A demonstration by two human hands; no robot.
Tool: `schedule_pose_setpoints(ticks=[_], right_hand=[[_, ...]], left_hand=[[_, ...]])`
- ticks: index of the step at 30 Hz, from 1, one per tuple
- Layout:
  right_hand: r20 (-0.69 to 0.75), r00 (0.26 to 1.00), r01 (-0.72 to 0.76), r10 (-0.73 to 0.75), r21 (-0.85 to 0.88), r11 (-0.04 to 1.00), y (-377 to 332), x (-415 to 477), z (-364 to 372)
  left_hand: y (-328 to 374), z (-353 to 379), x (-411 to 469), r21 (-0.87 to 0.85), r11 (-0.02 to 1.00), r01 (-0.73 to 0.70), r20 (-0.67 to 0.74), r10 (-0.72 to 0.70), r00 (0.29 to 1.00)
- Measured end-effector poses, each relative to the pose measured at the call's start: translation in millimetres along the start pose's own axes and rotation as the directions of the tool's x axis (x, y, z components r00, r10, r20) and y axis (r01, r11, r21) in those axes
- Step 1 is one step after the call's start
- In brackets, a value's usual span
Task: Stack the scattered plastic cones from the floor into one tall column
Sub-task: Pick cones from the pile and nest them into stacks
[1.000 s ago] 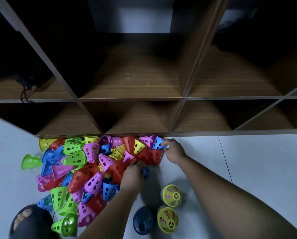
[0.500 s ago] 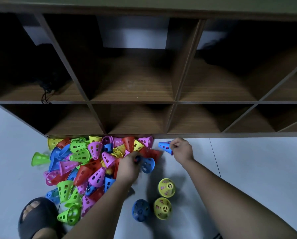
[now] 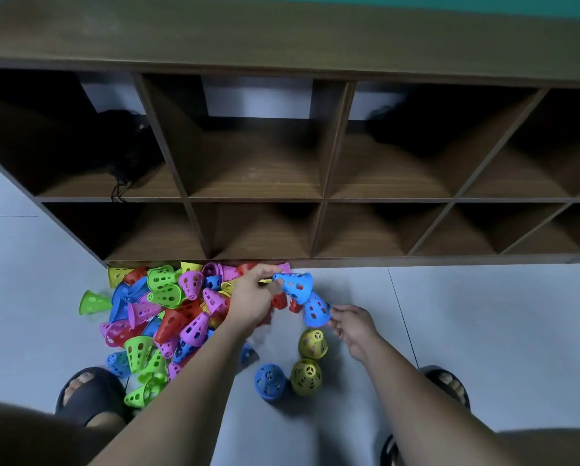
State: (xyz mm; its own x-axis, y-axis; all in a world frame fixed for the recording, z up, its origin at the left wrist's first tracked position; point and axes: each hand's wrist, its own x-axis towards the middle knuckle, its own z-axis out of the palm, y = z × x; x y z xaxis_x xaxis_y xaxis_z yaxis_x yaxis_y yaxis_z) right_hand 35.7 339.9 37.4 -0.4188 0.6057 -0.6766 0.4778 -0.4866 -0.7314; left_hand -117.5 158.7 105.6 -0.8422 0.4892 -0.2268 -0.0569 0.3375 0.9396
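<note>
A heap of perforated plastic cones [image 3: 167, 314] in red, purple, green, blue and yellow lies on the floor against the shelf's base. My left hand [image 3: 251, 299] is raised over the heap and grips a blue cone [image 3: 293, 285] by its narrow end. My right hand [image 3: 351, 324] holds a second blue cone [image 3: 315, 311] by its wide rim, its tip pointing into the first cone's mouth. Three cones stand upright on the floor below: two yellow ones [image 3: 313, 343] [image 3: 306, 376] and a dark blue one [image 3: 269, 381].
A dark wooden cubby shelf [image 3: 315, 198] fills the upper view, its base at the heap's far edge. My feet in black sandals sit at the lower left [image 3: 87, 391] and lower right [image 3: 446, 385]. Pale tiled floor [image 3: 483, 331] extends to the right.
Both hands lifted off the heap, each with a blue cone, and came together. The right hand moved down and toward the centre. The camera tilted up, showing more shelf.
</note>
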Motion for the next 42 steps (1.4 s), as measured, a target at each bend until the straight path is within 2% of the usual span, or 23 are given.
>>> schedule_pose_setpoints(ticks=[3, 6, 10, 15, 19, 21, 23, 26, 29, 32, 34, 37, 42], right_hand=[[0.038, 0.999, -0.010, 0.013, -0.066, 0.998, 9.8, -14.9, -6.8], [0.039, 0.999, -0.003, 0.009, -0.143, 0.990, 20.9, -27.3, -14.4], [0.048, 0.999, -0.012, 0.025, -0.247, 0.969, 32.5, -39.4, -21.1], [0.072, 0.994, -0.049, 0.080, -0.353, 0.934, 31.2, -57.4, -23.2], [0.022, 0.994, -0.095, 0.108, -0.332, 0.938, 38.3, -63.6, -23.4], [0.022, 0.988, -0.144, 0.156, -0.280, 0.949, 44.7, -68.5, -20.8], [0.043, 0.978, -0.188, 0.206, -0.262, 0.947, 49.8, -73.8, -15.6], [0.083, 0.958, -0.245, 0.274, -0.254, 0.936, 58.2, -81.6, -5.7], [0.146, 0.932, -0.302, 0.331, -0.192, 0.934, 65.8, -85.0, 6.1], [0.154, 0.927, -0.321, 0.341, -0.144, 0.936, 69.0, -88.6, 13.7], [0.150, 0.924, -0.336, 0.352, -0.120, 0.934, 71.2, -86.5, 16.7], [0.139, 0.914, -0.372, 0.380, -0.081, 0.925, 75.6, -80.7, 18.8], [0.134, 0.920, -0.354, 0.368, -0.118, 0.928, 82.3, -66.5, 19.7]], left_hand=[[0.2, 4.4, -12.4, 0.042, 0.999, -0.035, 0.115, 0.030, 0.993], [-4.6, 12.5, -29.7, 0.211, 0.971, -0.110, 0.200, 0.067, 0.978], [-15.9, 24.4, -49.9, 0.423, 0.882, -0.206, 0.258, 0.101, 0.961], [-35.4, 37.7, -61.8, 0.535, 0.802, -0.265, 0.292, 0.119, 0.949], [-46.8, 40.8, -65.9, 0.552, 0.786, -0.278, 0.377, 0.062, 0.924], [-47.7, 36.6, -69.7, 0.526, 0.824, -0.212, 0.319, 0.040, 0.947], [-53.4, 28.6, -72.4, 0.506, 0.859, -0.075, 0.206, -0.036, 0.978], [-73.2, 16.5, -74.8, 0.506, 0.837, 0.206, 0.065, -0.276, 0.959], [-90.0, 10.1, -83.1, 0.495, 0.733, 0.466, 0.025, -0.548, 0.836], [-100.4, 15.1, -95.7, 0.271, 0.652, 0.708, 0.073, -0.747, 0.660], [-108.1, 23.1, -98.2, 0.160, 0.636, 0.755, 0.104, -0.771, 0.628], [-114.9, 34.1, -98.0, 0.027, 0.677, 0.735, 0.098, -0.734, 0.672], [-125.3, 48.0, -85.3, -0.028, 0.720, 0.693, 0.117, -0.686, 0.718]])
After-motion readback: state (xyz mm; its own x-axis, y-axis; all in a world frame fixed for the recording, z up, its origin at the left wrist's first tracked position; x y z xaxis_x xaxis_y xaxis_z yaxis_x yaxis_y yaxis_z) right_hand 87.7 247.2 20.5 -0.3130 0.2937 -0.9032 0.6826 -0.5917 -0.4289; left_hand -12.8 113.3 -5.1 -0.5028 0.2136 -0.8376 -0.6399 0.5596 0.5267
